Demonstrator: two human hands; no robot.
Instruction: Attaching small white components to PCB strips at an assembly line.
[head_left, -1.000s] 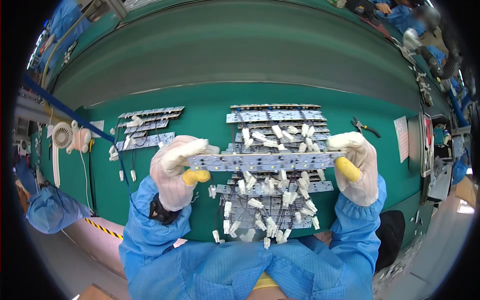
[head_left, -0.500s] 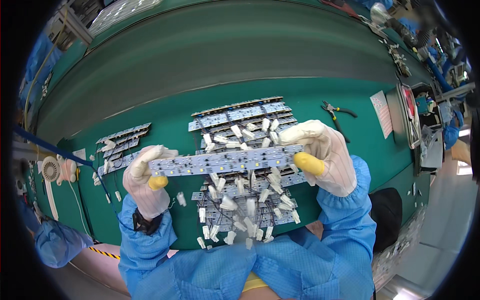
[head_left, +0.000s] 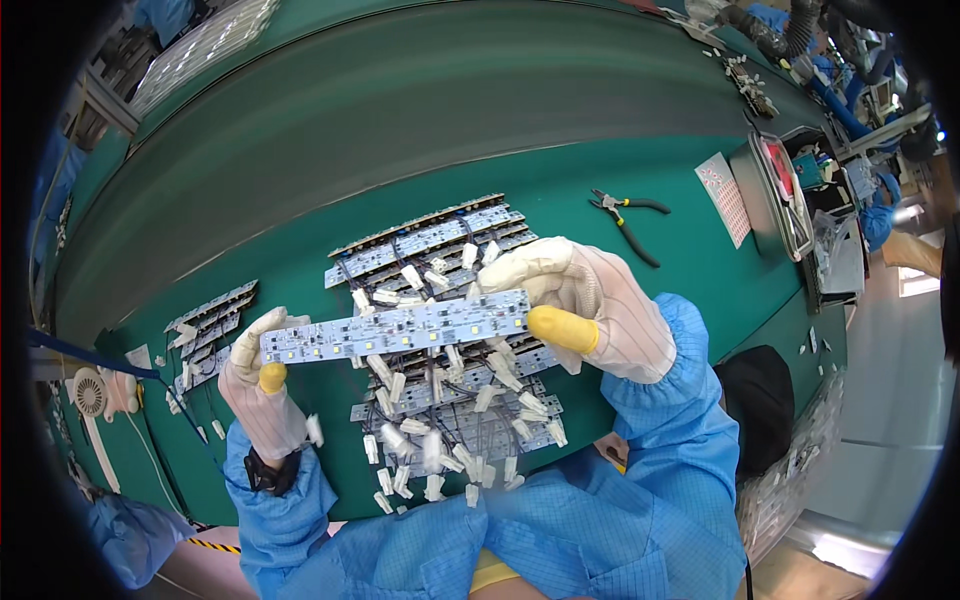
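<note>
A long white LED circuit board (head_left: pixel 395 332) is held up between my hands, its component side showing. My left hand (head_left: pixel 262 375), in a striped glove with a yellow thumb tip, grips the left end. The right end is pinched by my right hand (head_left: pixel 575 310), gloved the same way. Beneath and beyond the board lies a stack of similar LED boards (head_left: pixel 420 240), with dark wires and white connectors (head_left: pixel 400 440) spread over them. My hands and the held board hide part of this stack.
A smaller group of boards (head_left: pixel 212 330) lies left. Cutting pliers (head_left: pixel 628 222) rest on the green mat (head_left: pixel 560 180), with a dotted sheet (head_left: pixel 724 200) and a metal box (head_left: pixel 772 195) to the right. A small fan (head_left: pixel 92 395) stands far left. A grey conveyor belt (head_left: pixel 340 120) runs behind.
In the picture, the held board and both hands sit further left, and the bench things have shifted left as well. Both hands keep their grip on the board.
</note>
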